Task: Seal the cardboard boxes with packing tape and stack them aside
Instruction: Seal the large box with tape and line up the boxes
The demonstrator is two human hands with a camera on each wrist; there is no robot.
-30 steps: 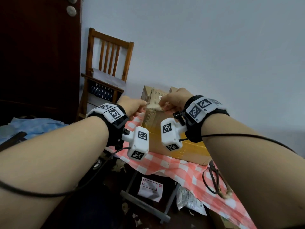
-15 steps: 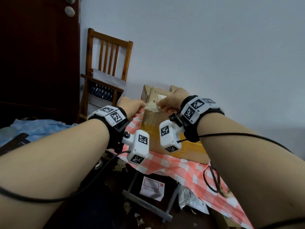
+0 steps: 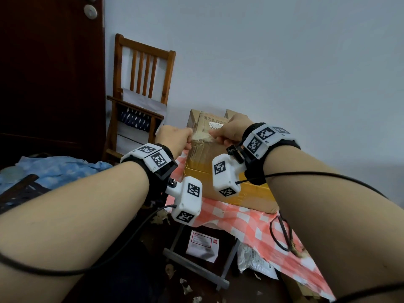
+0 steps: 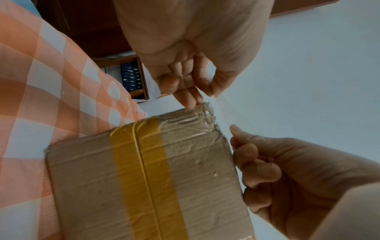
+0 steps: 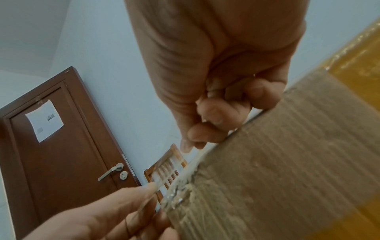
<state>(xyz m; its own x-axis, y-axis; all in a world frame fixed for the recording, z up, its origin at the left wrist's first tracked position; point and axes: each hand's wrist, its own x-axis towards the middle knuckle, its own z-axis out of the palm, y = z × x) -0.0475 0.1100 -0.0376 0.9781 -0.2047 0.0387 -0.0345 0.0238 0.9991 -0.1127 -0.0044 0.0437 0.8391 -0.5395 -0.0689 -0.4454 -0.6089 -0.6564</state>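
The cardboard box (image 3: 220, 171) stands on the checked cloth of the table (image 3: 244, 224), near the wall, and both hands work at its upper near edge. The left hand (image 3: 175, 138) pinches one end of a strip of clear packing tape (image 3: 202, 138) between thumb and fingers (image 4: 186, 97) at the box's left corner, while the right hand (image 3: 230, 132), its fingers (image 5: 216, 118) curled, holds the other end just along the same edge. The strip appears stretched between them, only partly pressed onto the box. The main risk seems to be the thin film folding on itself or sticking to the fingers if the tension drops, which would leave a wrinkled, weak seal. The corner under the left hand already looks crumpled and frayed, so tape there may grip poorly and lift. Uneven pulling could also drag the light box across the cloth toward the table's near edge.
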